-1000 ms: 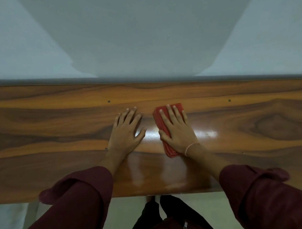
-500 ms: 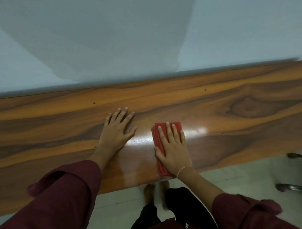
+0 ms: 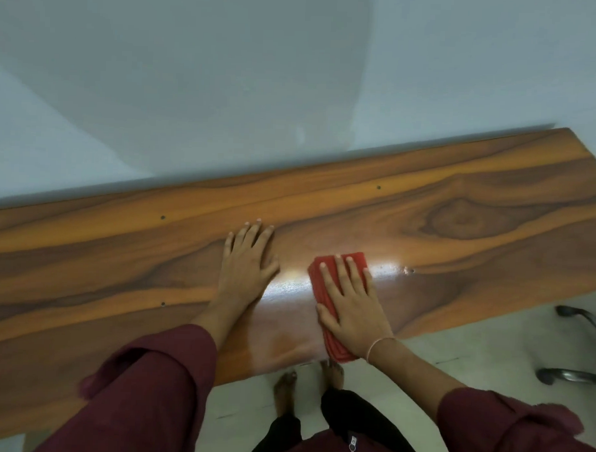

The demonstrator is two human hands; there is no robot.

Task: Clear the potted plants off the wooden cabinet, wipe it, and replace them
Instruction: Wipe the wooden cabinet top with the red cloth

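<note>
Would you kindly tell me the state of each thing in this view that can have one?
Left hand: flat on the cabinet, fingers straight, holding nothing.
Right hand: flat, fingers straight, pressing on the cloth.
Cloth: folded, lying flat under the right hand, near the front edge.
Cabinet: glossy top, bright glare between the hands.
Metal legs: on the floor at the right, partly cut off.

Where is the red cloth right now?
Head view: the red cloth lies on the wooden cabinet, right of centre near its front edge, pressed under the right hand; the left hand rests flat left of it.
</note>
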